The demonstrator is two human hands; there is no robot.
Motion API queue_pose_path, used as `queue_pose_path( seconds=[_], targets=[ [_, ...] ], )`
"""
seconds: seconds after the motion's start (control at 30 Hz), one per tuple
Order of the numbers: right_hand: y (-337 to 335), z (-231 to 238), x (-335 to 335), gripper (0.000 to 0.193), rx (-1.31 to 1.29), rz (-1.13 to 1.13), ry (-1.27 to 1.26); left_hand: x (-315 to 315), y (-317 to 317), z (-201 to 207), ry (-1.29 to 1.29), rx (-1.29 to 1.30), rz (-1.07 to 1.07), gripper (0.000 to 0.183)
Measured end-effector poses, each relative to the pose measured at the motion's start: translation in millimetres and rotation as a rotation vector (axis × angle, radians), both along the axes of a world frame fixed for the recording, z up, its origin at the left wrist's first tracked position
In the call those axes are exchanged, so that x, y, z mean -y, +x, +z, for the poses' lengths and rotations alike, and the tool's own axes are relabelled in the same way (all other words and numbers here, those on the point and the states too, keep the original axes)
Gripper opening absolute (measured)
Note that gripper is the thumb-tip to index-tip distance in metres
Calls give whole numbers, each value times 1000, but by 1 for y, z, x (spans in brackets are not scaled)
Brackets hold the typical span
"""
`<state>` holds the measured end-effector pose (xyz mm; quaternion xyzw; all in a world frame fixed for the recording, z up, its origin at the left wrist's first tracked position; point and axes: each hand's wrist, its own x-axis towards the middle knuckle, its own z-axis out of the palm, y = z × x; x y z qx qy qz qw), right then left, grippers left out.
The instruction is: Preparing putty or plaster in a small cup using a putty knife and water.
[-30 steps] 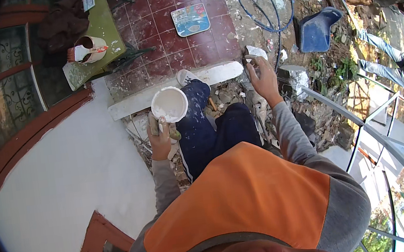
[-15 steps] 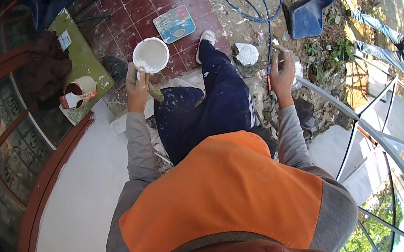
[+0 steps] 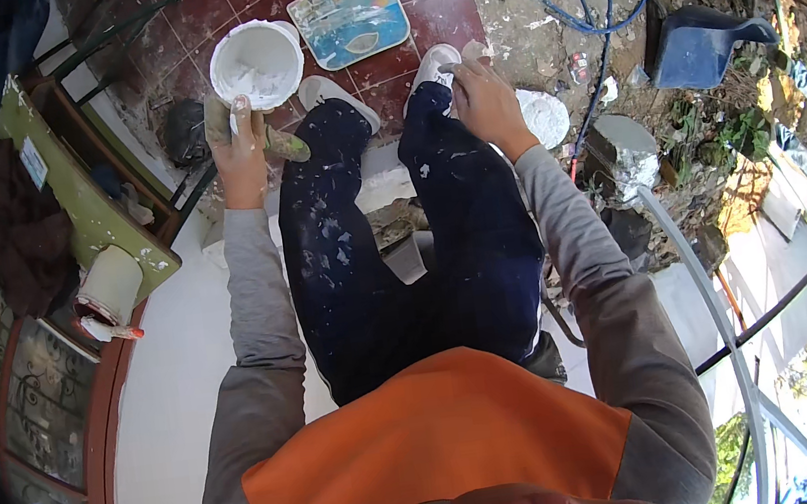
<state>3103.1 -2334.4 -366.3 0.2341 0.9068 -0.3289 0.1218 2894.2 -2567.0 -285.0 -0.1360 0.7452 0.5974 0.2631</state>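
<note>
My left hand (image 3: 242,161) is closed around a tool with a stained, greenish-brown handle (image 3: 288,146); its working end is mostly hidden. White paste sticks to a finger. Just beyond is a white bucket (image 3: 283,45) with white paste inside. My right hand (image 3: 488,106), above and beside my right shoe (image 3: 439,62), has its fingers bent together. At its fingertips shows a small greyish flat piece (image 3: 473,50), too unclear to name.
A blue patterned board (image 3: 350,19) lies on red tiles. At left, a green table (image 3: 78,186) carries dark cloth and a paint-smeared pot (image 3: 113,280). To the right are a blue hose (image 3: 612,75), a dark-blue plastic scoop (image 3: 709,45) and a pale metal bar (image 3: 705,285).
My right hand has moved inward, from out at the right to beside my right shoe. Both shoes now show, legs apart. The bucket sits farther left in view; my left hand keeps its tool.
</note>
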Motion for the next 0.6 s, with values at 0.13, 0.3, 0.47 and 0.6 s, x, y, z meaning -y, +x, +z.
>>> queue_pose_path(
  seconds=[0.13,0.3,0.47,0.6],
  targets=[
    [4,-85,27,33,311,5,-6,3,14,-71,60,-56,-1,29],
    [63,-61,51,42,330,-186,-79,31,19,-60,120,-55,3,19],
    [109,1,12,41,215,-435,-124,49,4,31,-58,-134,41,19],
    [166,41,-23,37,207,-669,-247,53,2,97,-105,-87,238,19]
  ],
)
